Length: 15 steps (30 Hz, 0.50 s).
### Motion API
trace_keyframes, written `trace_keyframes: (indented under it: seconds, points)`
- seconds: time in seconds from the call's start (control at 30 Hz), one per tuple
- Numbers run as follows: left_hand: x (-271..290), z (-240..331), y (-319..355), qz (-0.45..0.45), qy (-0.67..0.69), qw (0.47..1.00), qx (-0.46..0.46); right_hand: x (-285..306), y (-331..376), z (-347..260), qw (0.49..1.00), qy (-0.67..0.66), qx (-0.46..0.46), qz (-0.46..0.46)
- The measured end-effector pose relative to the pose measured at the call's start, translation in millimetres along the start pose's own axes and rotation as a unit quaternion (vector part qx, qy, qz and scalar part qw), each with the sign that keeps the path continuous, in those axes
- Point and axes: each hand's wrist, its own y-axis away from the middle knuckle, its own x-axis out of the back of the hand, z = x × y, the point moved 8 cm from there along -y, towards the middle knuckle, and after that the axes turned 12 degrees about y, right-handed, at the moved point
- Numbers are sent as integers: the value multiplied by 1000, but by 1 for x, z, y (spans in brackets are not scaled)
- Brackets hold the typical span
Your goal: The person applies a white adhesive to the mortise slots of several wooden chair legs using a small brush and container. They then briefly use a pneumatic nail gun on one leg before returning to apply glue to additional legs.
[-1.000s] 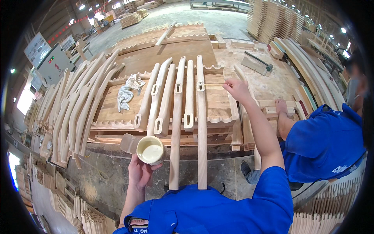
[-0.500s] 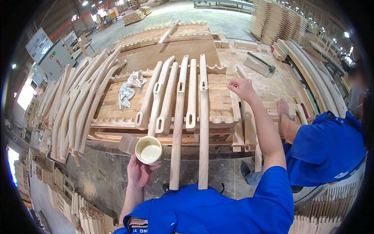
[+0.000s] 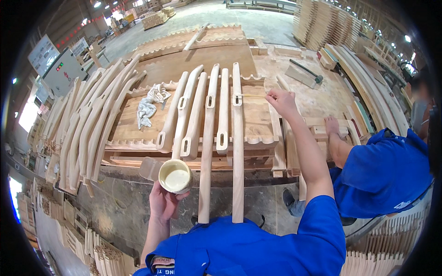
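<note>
Below the bench's near edge, my left hand (image 3: 163, 203) is wrapped round a small round cup (image 3: 175, 176) with pale, creamy contents. My right hand (image 3: 282, 102) pinches a thin pale stick (image 3: 254, 95) over the bench. The stick points left, its tip at the slot in the upper part of the rightmost long wooden piece (image 3: 237, 152); whether it enters the slot I cannot tell. Beside that piece lie several more shaped wooden pieces (image 3: 210, 138), some slotted, resting across the scalloped rails of the bench (image 3: 255, 131).
A white rag (image 3: 146, 112) lies on the bench at the left, near a stack of curved wooden parts (image 3: 92, 115). A hammer (image 3: 307, 70) rests by a wood block at the right. Close on my right, a co-worker in blue (image 3: 382, 170) has a hand on the wood.
My right hand has turned, and the thin stick now shows, reaching to the rightmost piece's slot. The left hand still holds the cup. The whole view has shifted slightly.
</note>
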Motion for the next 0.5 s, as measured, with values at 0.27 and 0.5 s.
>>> trace_keyframes:
  seconds: [0.27, 0.5]
  points:
    - [-8, -4, -3, -6, 14, 1000, 10, 4, 21, -17, 998, 43, 46, 26]
    - [-3, 0, -2, 47, -49, 997, -33, 36, 53, -65, 991, -111, 65, -31]
